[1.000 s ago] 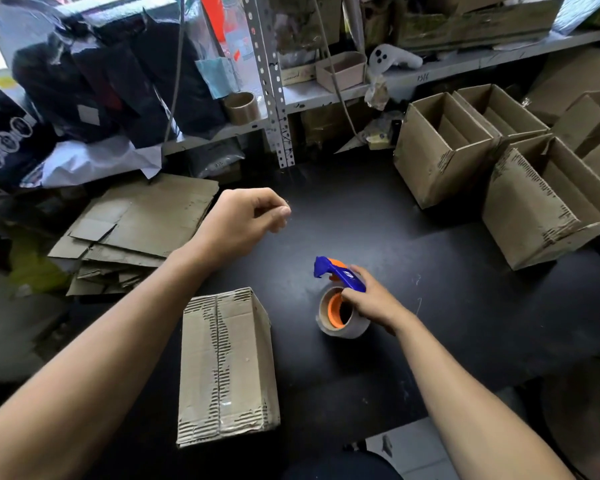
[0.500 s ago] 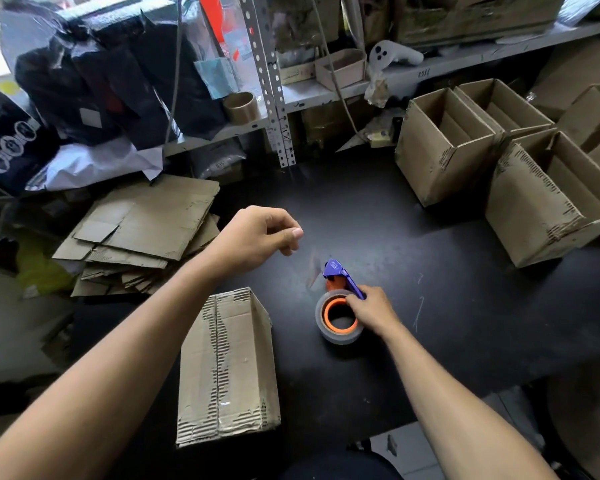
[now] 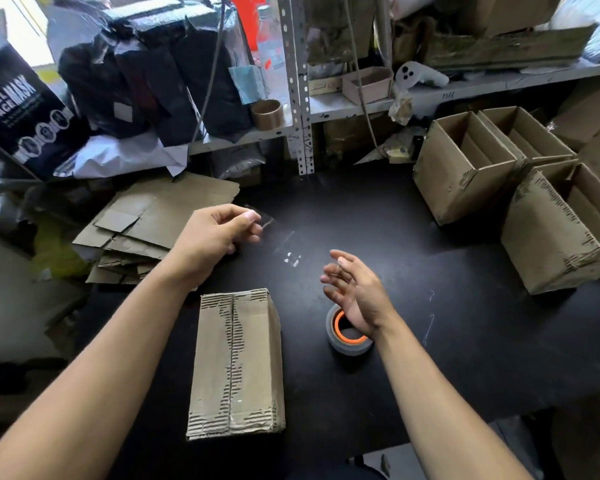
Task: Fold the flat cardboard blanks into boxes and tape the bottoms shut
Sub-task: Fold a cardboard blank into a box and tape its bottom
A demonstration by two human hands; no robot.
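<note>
Clear tape strip, seemingly pinched by left hand; right hand spread above round roll.

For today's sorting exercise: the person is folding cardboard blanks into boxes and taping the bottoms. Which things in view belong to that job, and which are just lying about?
Part of the job:
- tape roll
- clear tape strip, pinched by the left hand
- box in front
- flat blanks
- finished boxes

Lying about:
- mask box
- white controller
- black bags
</note>
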